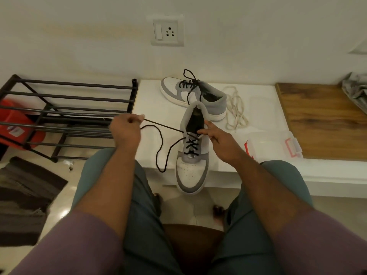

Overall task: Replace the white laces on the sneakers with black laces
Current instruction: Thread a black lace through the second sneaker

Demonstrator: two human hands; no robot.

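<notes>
**Second sneaker half-laced: watch the slack and the overhang**

While the near sneaker [190,161] sits toe-first over the front edge of the white ledge [151,108], its lower eyelets are already crossed w/ the black lace [161,153], upper ones not yet done. Left hand [125,129] is out to the left, fingers curled, pinching one lace end at the fingertips and drawing it taut from the shoe. Right hand [215,138] is at the tongue/top eyelet area, fingers pressed together on the collar; it may be pinching the other lace end, but the view is too blurred to say.

Risks, as I judge them:
- Shoe overhangs the ledge. A hard sideways tug from the left hand could swing or drag it off unless the right hand braces it.
- Long slack loop droops past the ledge edge; it could snag or knot when pulled through.
- Uneven pull would probably leave one end short for the top eyelets.

Farther back, the other sneaker [193,96] lies sideways near the wall, already in black laces, ends loose. Just right of it, the removed white laces [236,108] are piled on the ledge, well clear of the work. A clear plastic box [278,143] w/ red clips sits beside the right hand; a metal shoe rack [65,108] stands left.
</notes>
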